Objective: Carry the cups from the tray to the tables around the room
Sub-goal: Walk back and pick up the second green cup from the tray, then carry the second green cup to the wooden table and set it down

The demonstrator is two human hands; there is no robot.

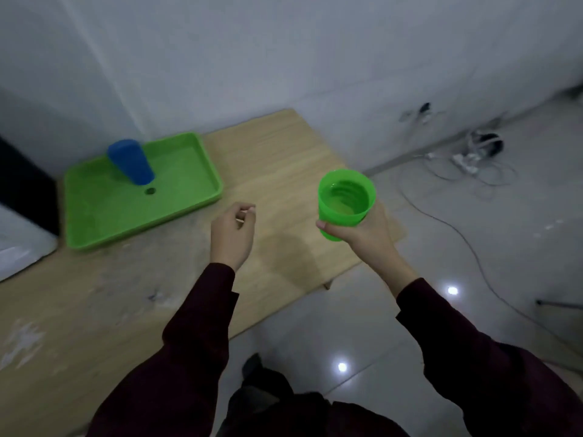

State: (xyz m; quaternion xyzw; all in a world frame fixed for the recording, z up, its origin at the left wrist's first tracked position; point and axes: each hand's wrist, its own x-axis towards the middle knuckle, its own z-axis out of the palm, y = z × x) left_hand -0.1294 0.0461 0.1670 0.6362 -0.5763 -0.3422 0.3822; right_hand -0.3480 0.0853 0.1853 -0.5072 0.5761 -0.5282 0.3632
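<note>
On a light wooden tabletop [277, 159] pushed into the corner of a pale-walled room sits a bright green tray [94, 222], rectangular with a low raised rim. A blue cup [132, 161] stands inside the tray toward its far left part, and it appears to be upside down, though motion blur makes that hard to confirm. Just in front of the blue cup, on the tray floor, lies a small dark round object [150, 191], too small to identify.

The person's right hand [362, 230] holds a green cup [345, 201] upright in the air, over the right end of the tabletop and well apart from the tray. The fingers wrap around the lower part of the cup, with the thumb [326, 226] pressed across the side facing the camera. The cup's mouth is open toward the viewer; its inside shows ridged rings and what may be a little liquid at the bottom.

The left hand [232, 230] hangs over the middle of the tabletop, between the tray and the green cup, holding nothing. Its fingers are curled loosely inward, close together, not touching the wood.

Both arms wear dark maroon sleeves [195, 326]. To the right, a glossy grey tiled floor [347, 326] reflects ceiling lights, and white cables [467, 165] lie tangled near the wall.
</note>
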